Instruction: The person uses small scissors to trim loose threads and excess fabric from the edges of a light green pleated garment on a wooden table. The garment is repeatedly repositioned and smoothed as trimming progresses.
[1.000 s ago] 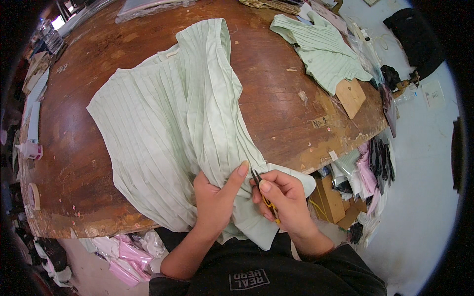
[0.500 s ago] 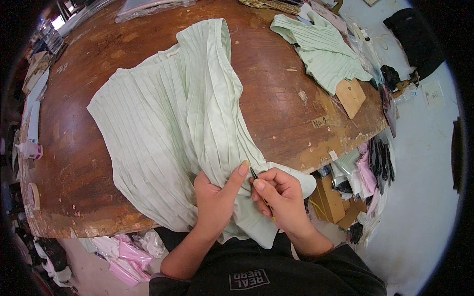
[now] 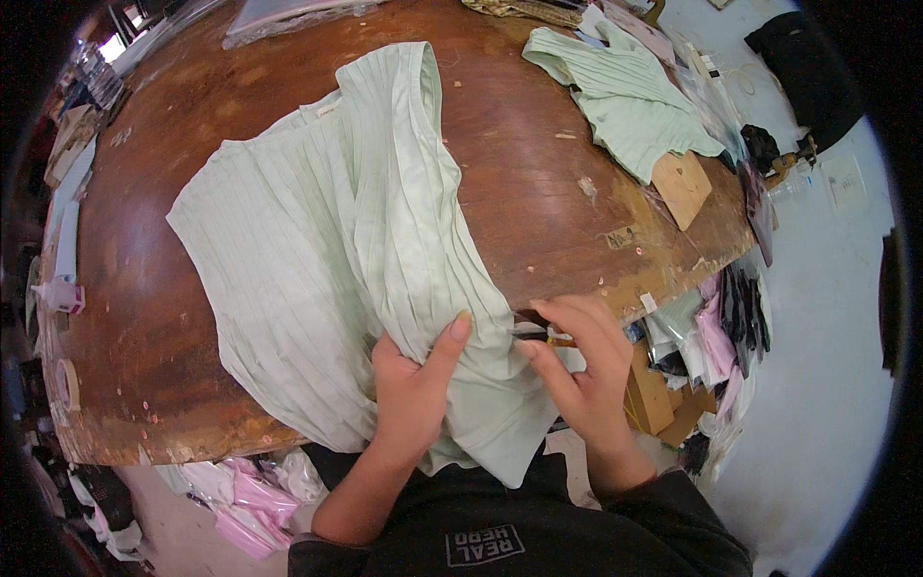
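Note:
A pale green pleated sleeveless top (image 3: 279,250) lies spread over the near part of the table, its lower edge hanging toward my body. My left hand (image 3: 409,394) is closed on the fabric near the lower right, thumb on top and a fold bunched beneath it. At the right edge of the top, my right hand (image 3: 591,370) holds small thread snips (image 3: 531,334) between thumb and fingers. Their dark blades point left at the cloth; a bit of yellow shows by the fingers. Whether the blades touch the fabric I cannot tell.
The worn brown wooden table (image 3: 538,221) has a curved near edge. A second pale green garment (image 3: 630,101) lies at the far right, beside a tan card piece (image 3: 681,188). A tape roll (image 3: 65,383) sits at the left. Bagged clothes (image 3: 245,505) and a cardboard box (image 3: 649,389) stand below.
My right hand has shifted right and slightly up, its fingers more stretched, and the snips have turned to lie nearly level. The top and my left hand have slid slightly left.

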The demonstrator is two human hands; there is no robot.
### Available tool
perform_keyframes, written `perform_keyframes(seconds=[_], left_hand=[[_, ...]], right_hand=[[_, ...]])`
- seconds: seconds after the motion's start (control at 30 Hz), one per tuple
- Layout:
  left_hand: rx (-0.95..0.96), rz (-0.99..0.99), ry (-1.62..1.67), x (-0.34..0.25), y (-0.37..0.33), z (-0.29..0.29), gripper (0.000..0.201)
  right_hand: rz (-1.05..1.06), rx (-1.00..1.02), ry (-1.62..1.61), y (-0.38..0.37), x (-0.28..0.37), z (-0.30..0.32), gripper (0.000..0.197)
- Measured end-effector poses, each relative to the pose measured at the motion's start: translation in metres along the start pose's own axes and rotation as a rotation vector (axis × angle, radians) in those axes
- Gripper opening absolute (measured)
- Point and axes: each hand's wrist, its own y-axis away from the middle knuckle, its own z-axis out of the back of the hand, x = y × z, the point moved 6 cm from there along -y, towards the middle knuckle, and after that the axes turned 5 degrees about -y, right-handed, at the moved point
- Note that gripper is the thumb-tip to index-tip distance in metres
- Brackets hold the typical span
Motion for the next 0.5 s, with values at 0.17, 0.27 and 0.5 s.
perform_keyframes(seconds=[0.17,0.27,0.5], left_hand=[[0.025,0.017,0.065,0.002,-0.001,0.000,0.034],[0.029,0.033,0.096,0.004,-0.001,0.000,0.036],[0.052,0.093,0.114,0.005,-0.001,0.001,0.038]], right_hand=[[0.113,0.092,0.142,-0.007,0.002,-0.008,0.035],[0.082,0.104,0.133,-0.006,0.002,-0.010,0.036],[0.071,0.075,0.078,-0.003,-0.003,-0.011,0.036]])
